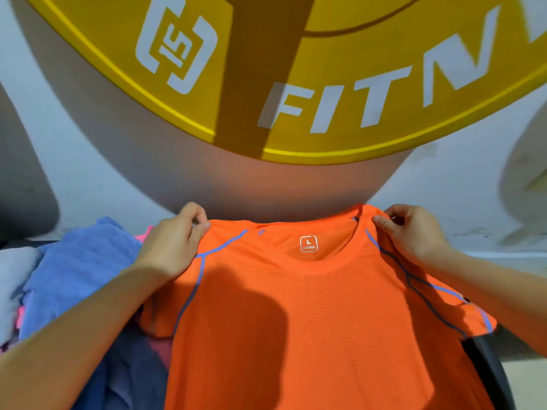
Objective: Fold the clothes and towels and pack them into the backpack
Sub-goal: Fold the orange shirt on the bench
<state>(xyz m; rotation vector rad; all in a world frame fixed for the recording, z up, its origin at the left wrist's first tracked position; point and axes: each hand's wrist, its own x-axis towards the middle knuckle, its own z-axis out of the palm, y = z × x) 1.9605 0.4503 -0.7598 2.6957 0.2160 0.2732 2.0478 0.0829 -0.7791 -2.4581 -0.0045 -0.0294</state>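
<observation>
An orange sports T-shirt [296, 315] with blue seam lines and a white size label at the neck hangs spread out in front of me, facing the camera. My left hand [174, 241] pinches its left shoulder at the top. My right hand [408, 232] pinches its right shoulder near the collar. The shirt's lower part runs out of the bottom of the frame. No backpack is clearly in view.
A pile of other laundry lies at the left: a light blue towel [80, 267], a pale grey cloth [14, 285], pink fabric [20, 315] and dark blue cloth [118, 377]. A dark item [488, 368] shows at the lower right. Behind is a wall with a yellow round sign [296, 69].
</observation>
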